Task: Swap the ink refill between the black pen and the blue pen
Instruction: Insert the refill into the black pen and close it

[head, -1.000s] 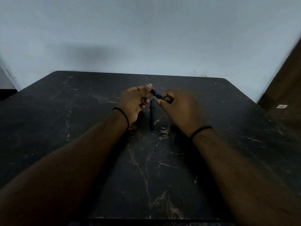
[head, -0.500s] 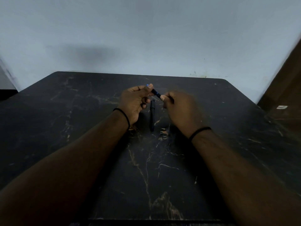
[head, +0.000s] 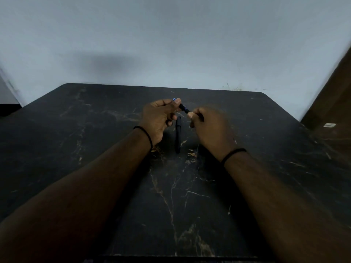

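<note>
So the right hand [head: 207,124] had slid off a bit; both hands, left hand [head: 159,118] too, pinched the blue pen [head: 183,107], probably unscrewing it, black pen [head: 178,134] untouched on the surface [head: 95,149].

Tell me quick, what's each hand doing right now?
Left hand: closed on one end of the blue pen, held above the table.
Right hand: closed on the same pen's other end.
Black pen: lying on the table, untouched.

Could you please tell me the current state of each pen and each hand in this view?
blue pen: raised off the table, held at both ends.
black pen: lying flat on the table, untouched.
left hand: closed on the blue pen's blue-tipped end.
right hand: closed on its other end.
</note>
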`<state>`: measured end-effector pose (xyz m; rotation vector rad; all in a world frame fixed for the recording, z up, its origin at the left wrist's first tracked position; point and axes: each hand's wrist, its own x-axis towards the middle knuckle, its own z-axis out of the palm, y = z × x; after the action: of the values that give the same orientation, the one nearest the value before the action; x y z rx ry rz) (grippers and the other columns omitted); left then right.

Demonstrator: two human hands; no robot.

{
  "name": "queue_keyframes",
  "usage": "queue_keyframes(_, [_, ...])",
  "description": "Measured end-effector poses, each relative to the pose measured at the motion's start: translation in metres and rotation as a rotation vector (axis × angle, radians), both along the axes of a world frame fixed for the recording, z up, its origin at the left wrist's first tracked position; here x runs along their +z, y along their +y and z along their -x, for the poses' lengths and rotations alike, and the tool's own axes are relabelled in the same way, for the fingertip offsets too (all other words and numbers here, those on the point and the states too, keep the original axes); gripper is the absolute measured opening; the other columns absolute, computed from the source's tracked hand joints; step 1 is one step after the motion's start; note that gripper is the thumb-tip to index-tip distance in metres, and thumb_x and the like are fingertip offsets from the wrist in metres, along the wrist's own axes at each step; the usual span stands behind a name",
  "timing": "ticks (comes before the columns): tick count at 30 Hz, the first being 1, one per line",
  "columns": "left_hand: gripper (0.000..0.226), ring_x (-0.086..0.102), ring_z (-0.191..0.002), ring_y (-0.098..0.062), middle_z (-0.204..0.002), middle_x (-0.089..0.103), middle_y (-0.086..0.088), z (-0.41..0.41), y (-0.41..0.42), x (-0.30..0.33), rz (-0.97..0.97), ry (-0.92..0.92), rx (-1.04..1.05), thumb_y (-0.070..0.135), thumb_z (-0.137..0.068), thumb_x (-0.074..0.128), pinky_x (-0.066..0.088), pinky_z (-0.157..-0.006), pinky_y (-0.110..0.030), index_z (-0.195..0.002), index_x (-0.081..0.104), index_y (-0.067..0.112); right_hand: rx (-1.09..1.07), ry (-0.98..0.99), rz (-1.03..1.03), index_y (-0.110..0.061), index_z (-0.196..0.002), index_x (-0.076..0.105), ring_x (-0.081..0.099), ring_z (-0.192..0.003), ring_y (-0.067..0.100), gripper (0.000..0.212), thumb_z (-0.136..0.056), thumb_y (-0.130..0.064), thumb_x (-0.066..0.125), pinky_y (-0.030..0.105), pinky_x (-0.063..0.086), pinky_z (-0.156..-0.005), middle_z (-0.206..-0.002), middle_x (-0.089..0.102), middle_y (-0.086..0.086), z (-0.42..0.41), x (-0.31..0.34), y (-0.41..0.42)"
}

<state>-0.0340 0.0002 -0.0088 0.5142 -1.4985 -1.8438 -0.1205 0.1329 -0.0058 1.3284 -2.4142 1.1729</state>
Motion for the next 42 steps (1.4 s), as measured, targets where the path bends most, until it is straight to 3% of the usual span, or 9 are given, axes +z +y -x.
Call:
queue_keyframes(3, [0.013, 0.052, -0.054, -0.009, -0.082, 0.074, -0.005, 0.0, -0.0008, 0.0001, 0.01, 0.005, 0.006, 0.019, -0.089, 0.069, 0.039, -0.046, -0.021, -0.091, 0.071, 0.006, 0.006, 0.012, -0.026, -0.018, -0.086, 0.067, 0.059, -0.07, 0.017, 0.033, -0.104, -0.035, 0.045, 0.032, 0.04, -0.063, -0.077, 0.066, 0.001, -0.0011, 0.0008, 0.0])
queue_keyframes(9, [0.013, 0.051, -0.053, -0.009, -0.081, 0.075, -0.004, -0.0001, 0.0014, 0.0008, 0.015, 0.002, -0.006, 0.019, -0.089, 0.069, 0.04, -0.046, -0.02, -0.092, 0.07, 0.006, -0.009, -0.087, 0.146, -0.025, -0.087, 0.053, 0.053, -0.068, 0.007, 0.023, -0.084, -0.028, 0.076, 0.03, 0.043, -0.059, -0.074, 0.055, -0.011, -0.0011, -0.0034, -0.0006])
queue_keyframes(17, [0.014, 0.052, -0.053, -0.009, -0.083, 0.074, -0.004, -0.0006, -0.0006, 0.0009, 0.007, 0.011, -0.001, 0.017, -0.089, 0.068, 0.04, -0.046, -0.02, -0.096, 0.07, 0.005, -0.004, 0.009, -0.052, -0.013, -0.089, 0.067, 0.063, -0.079, 0.024, 0.036, -0.105, -0.036, 0.044, 0.035, 0.048, -0.07, -0.084, 0.068, 0.006, -0.0065, 0.0062, 0.0035])
queue_keyframes(22, [0.021, 0.051, -0.055, -0.009, -0.088, 0.074, -0.008, -0.0003, 0.0008, 0.0013, 0.014, 0.01, -0.002, 0.017, -0.09, 0.067, 0.04, -0.047, -0.02, -0.103, 0.068, 0.001, 0.002, -0.084, 0.12, -0.02, -0.096, 0.054, 0.058, -0.076, 0.014, 0.025, -0.086, -0.029, 0.075, 0.031, 0.047, -0.066, -0.081, 0.058, -0.008, -0.0053, 0.0017, 0.0033])
queue_keyframes(27, [0.023, 0.051, -0.056, -0.01, -0.092, 0.073, -0.01, -0.0012, 0.002, 0.0016, 0.01, 0.001, 0.011, 0.016, -0.09, 0.067, 0.04, -0.048, -0.021, -0.105, 0.068, -0.001, -0.031, -0.075, 0.067, -0.019, -0.083, 0.061, 0.057, -0.07, 0.016, 0.014, -0.091, -0.028, 0.069, 0.032, 0.045, -0.062, -0.074, 0.061, -0.004, -0.0029, 0.0011, 0.0006])
queue_keyframes(32, [0.021, 0.05, -0.052, -0.008, -0.087, 0.072, -0.007, 0.0003, 0.0014, 0.0023, 0.002, 0.021, 0.011, 0.012, -0.091, 0.065, 0.036, -0.046, -0.02, -0.107, 0.067, -0.002, 0.011, 0.026, -0.041, -0.011, -0.086, 0.066, 0.06, -0.075, 0.024, 0.035, -0.105, -0.032, 0.046, 0.032, 0.038, -0.063, -0.082, 0.068, 0.009, -0.006, 0.0064, 0.0029])
queue_keyframes(35, [0.021, 0.049, -0.052, -0.008, -0.085, 0.072, -0.006, 0.0003, 0.0017, 0.0023, 0.008, 0.026, 0.009, 0.012, -0.092, 0.064, 0.037, -0.045, -0.019, -0.107, 0.067, -0.003, 0.012, -0.07, 0.075, -0.017, -0.1, 0.061, 0.06, -0.078, 0.016, 0.021, -0.094, -0.036, 0.065, 0.031, 0.045, -0.067, -0.087, 0.065, -0.002, -0.0057, 0.0046, 0.0026])
queue_keyframes(38, [0.025, 0.049, -0.054, -0.009, -0.096, 0.072, -0.013, -0.0001, 0.0027, 0.0026, 0.017, 0.018, 0.013, 0.012, -0.092, 0.064, 0.037, -0.045, -0.019, -0.11, 0.066, -0.005, -0.012, -0.101, 0.112, -0.023, -0.089, 0.053, 0.054, -0.07, 0.009, 0.024, -0.085, -0.026, 0.076, 0.027, 0.041, -0.058, -0.076, 0.055, -0.011, -0.0036, -0.0004, 0.001])
queue_keyframes(42, [0.023, 0.049, -0.055, -0.009, -0.1, 0.072, -0.014, -0.001, 0.0011, 0.0023, 0.02, 0.021, 0.005, 0.013, -0.092, 0.064, 0.037, -0.047, -0.02, -0.108, 0.067, -0.002, -0.025, -0.049, 0.03, -0.023, -0.076, 0.058, 0.055, -0.067, 0.014, 0.02, -0.095, -0.029, 0.064, 0.027, 0.034, -0.056, -0.069, 0.057, -0.007, -0.0015, 0.0012, -0.0016])
